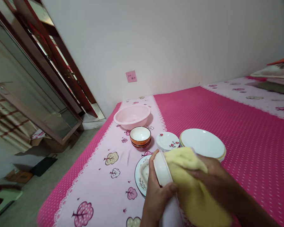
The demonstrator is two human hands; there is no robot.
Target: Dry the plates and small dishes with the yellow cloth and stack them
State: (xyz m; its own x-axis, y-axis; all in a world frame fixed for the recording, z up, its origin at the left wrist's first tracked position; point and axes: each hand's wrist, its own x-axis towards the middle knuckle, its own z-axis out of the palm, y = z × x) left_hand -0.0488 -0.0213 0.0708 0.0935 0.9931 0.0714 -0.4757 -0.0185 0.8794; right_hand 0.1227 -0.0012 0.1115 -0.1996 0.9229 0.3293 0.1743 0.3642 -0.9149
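My left hand (158,195) grips a white dish (161,168) by its side, with the thumb across the near face and the fingers behind. The dish is tilted on edge, and its inside is hidden by the cloth. My right hand (210,173) is closed on a yellow cloth (194,192) pressed against the dish, its lower end hanging down blurred. Under my left hand lies a patterned plate (137,176) with a dark rim, partly covered by a smaller white dish (144,173).
Beyond my hands stand stacked orange bowls (140,143), small flowered plates (167,140) and large white plates (202,142). A pink basin (132,117) sits near the wall (180,47). Everything rests on a pink bedspread (97,176); its left edge drops to the floor (54,170). Folded bedding (276,72) lies far right.
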